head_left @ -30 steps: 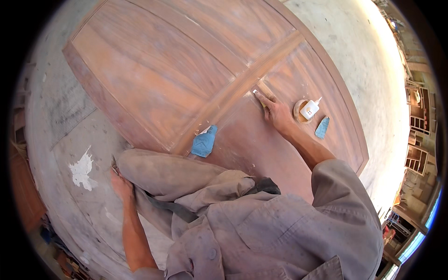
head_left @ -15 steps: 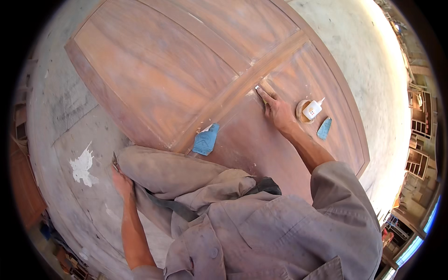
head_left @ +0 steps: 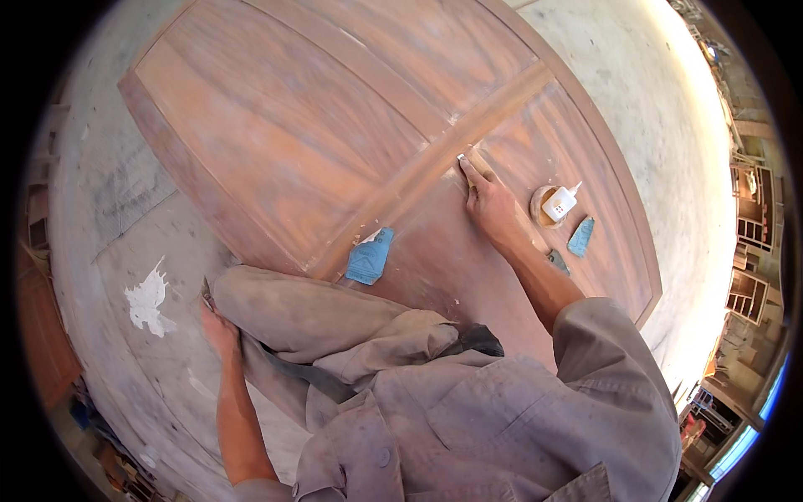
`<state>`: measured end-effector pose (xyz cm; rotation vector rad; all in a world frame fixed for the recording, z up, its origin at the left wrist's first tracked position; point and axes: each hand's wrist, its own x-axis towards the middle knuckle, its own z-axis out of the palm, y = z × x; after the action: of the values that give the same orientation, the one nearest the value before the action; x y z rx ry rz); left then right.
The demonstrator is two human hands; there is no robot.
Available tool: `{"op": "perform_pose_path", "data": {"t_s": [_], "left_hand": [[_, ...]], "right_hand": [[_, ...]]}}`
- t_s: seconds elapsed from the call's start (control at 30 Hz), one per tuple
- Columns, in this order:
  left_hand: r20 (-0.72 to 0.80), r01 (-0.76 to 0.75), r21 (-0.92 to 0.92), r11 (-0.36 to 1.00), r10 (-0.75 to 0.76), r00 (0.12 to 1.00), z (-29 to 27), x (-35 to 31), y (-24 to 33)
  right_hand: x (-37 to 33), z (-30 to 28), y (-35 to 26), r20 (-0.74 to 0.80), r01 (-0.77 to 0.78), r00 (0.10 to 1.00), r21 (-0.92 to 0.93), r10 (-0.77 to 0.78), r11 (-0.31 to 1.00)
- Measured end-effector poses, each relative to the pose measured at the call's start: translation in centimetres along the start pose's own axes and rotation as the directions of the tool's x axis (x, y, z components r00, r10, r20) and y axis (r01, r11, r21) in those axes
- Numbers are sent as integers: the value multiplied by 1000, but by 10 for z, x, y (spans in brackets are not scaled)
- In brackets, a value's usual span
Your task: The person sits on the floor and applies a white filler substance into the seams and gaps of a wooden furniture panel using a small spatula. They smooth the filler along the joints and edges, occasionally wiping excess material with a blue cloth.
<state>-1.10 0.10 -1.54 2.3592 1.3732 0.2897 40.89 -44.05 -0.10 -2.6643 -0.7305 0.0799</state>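
A wooden panel (head_left: 293,125) with raised frame strips lies before me. My right hand (head_left: 492,209) is closed on a small flat tool with a shiny metal tip (head_left: 461,157), its index finger stretched along it. The tip meets the panel beside the crossing strip (head_left: 401,188); most of the tool is hidden by the fingers. My left hand (head_left: 219,330) is closed at my bent lower leg, next to the trouser fabric (head_left: 309,301). A dark, narrow tip (head_left: 207,289) shows above its fingers; I cannot make out what it belongs to.
A white nozzle bottle (head_left: 559,203) lies on a round tape roll (head_left: 539,219) right of my right hand. Blue sandpaper pieces lie on the panel: one torn sheet (head_left: 370,256), one strip (head_left: 580,237). A white splotch (head_left: 147,299) marks the grey floor. Shelving (head_left: 749,251) stands far right.
My right hand and forearm have shifted slightly left, uncovering a small bluish-grey piece beside the forearm. The tool tip remains near the crossing strip. My left hand stays by the leg.
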Motion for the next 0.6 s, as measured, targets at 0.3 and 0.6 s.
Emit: {"op": "perform_pose_path", "data": {"t_s": [0.3, 0.6], "left_hand": [[74, 100, 69, 993, -105, 992, -4, -1, 15], [121, 183, 60, 981, -190, 974, -7, -2, 23]], "right_hand": [[-2, 3, -2, -4, -46, 999, -44, 46, 998], [-17, 1, -3, 17, -65, 998, -40, 66, 997]]}}
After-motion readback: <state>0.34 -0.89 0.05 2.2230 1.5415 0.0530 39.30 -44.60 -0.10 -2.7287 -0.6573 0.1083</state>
